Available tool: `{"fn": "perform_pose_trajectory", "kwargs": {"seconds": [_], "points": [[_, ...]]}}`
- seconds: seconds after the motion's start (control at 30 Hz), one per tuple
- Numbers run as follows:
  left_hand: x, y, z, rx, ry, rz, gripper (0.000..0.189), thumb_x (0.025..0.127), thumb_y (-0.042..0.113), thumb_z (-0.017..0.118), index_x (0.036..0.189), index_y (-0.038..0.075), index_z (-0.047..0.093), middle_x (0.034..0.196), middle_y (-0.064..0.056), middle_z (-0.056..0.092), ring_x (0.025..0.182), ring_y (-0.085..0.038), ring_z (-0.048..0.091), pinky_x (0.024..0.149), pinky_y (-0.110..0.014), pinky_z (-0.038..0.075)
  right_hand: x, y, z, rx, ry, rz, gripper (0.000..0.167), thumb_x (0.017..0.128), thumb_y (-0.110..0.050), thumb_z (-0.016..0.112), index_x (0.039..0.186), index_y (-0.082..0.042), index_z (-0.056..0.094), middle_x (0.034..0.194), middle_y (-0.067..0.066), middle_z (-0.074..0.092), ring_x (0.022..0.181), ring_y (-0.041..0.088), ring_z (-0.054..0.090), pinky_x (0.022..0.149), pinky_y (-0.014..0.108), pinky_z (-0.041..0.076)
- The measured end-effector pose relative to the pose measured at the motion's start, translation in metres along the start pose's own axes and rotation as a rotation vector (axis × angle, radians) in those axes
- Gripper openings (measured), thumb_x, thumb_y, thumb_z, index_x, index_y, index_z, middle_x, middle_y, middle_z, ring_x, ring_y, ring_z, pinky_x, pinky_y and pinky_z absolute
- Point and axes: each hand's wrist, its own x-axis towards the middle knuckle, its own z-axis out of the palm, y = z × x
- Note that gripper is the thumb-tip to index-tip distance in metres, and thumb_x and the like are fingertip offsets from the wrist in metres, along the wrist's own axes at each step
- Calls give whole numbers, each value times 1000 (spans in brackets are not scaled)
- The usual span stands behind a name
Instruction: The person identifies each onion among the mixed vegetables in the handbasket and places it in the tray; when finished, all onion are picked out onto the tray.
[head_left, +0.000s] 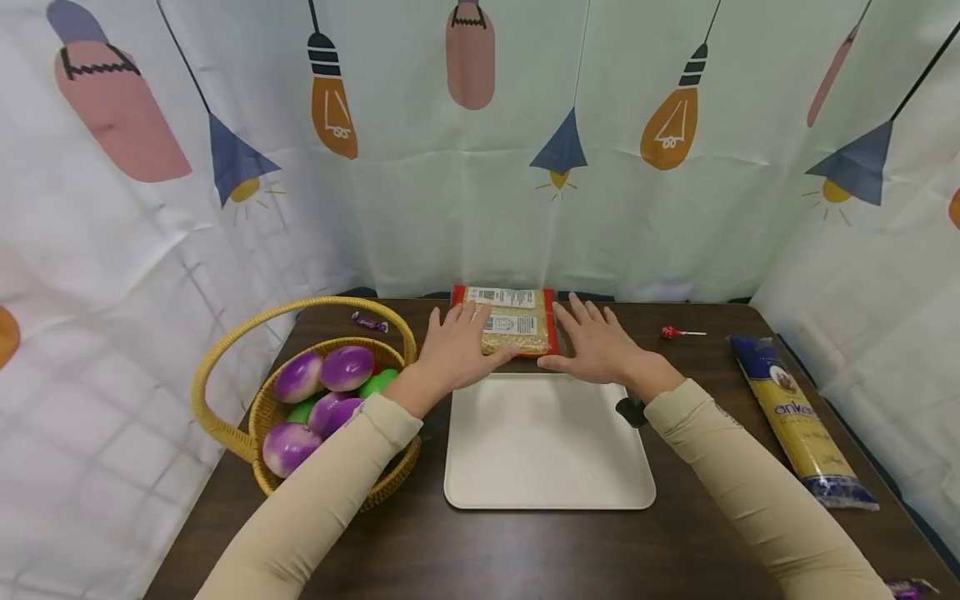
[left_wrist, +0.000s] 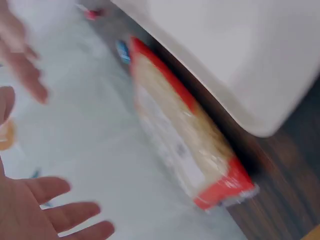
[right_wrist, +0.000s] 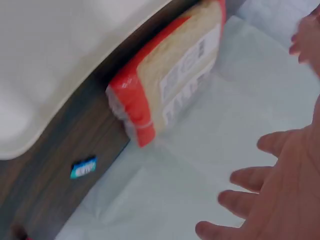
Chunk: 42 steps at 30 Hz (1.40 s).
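Observation:
A clear bag of pale grain with red ends point(head_left: 517, 323) lies behind the cream tray point(head_left: 551, 450), white labels facing up. My left hand point(head_left: 457, 350) reaches over the tray's back left corner, and its spread fingers overlap the bag's left part in the head view. On the other side, my right hand point(head_left: 600, 346) has its fingers spread beside the bag's right end. Both wrist views show space between the fingers and the bag point(left_wrist: 175, 130), and neither hand holds anything.
At left stands a wicker basket point(head_left: 201, 392) with purple-and-white vegetables point(head_left: 348, 367) and green ones. A wrapped candy point(head_left: 370, 322) lies behind it. To the right are a red lollipop point(head_left: 670, 332) and a yellow-and-blue packet point(head_left: 802, 425). A small blue-green pack point(right_wrist: 83, 167) lies near the bag.

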Motion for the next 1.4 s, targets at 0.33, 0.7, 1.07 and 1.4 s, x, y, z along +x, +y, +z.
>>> {"fn": "perform_pose_trajectory", "kwargs": {"seconds": [0.33, 0.7, 1.07, 1.4], "points": [[-95, 0, -8, -275, 309, 57, 30, 94, 39, 62, 110, 17, 72, 110, 1, 70, 97, -20, 66, 81, -41, 54, -17, -28, 43, 203, -37, -59, 61, 95, -45, 60, 142, -8, 49, 143, 14, 50, 132, 33, 47, 105, 52, 39], [-166, -56, -20, -632, 1504, -61, 20, 80, 3, 62, 93, -11, 68, 92, -20, 69, 87, -14, 66, 80, -17, 48, -9, -133, 104, 586, 265, -337, 34, 93, -22, 67, 125, -12, 63, 124, 2, 63, 109, 21, 63, 87, 33, 53], [-211, -147, 15, -1045, 1332, -579, 38, 86, -4, 60, 123, 3, 55, 116, 0, 57, 105, -13, 55, 81, -18, 44, 13, -201, 113, 751, 475, -471, 43, 89, -16, 71, 129, -9, 58, 126, 0, 60, 115, 15, 58, 95, 30, 48], [-199, -182, 44, -1264, 1115, -620, 15, 91, 1, 62, 81, -10, 66, 62, 2, 67, 57, -6, 63, 58, -14, 48, 33, -232, 118, 675, 291, -305, 60, 88, -39, 70, 140, -17, 49, 131, -3, 59, 122, 11, 53, 104, 38, 41]]}}
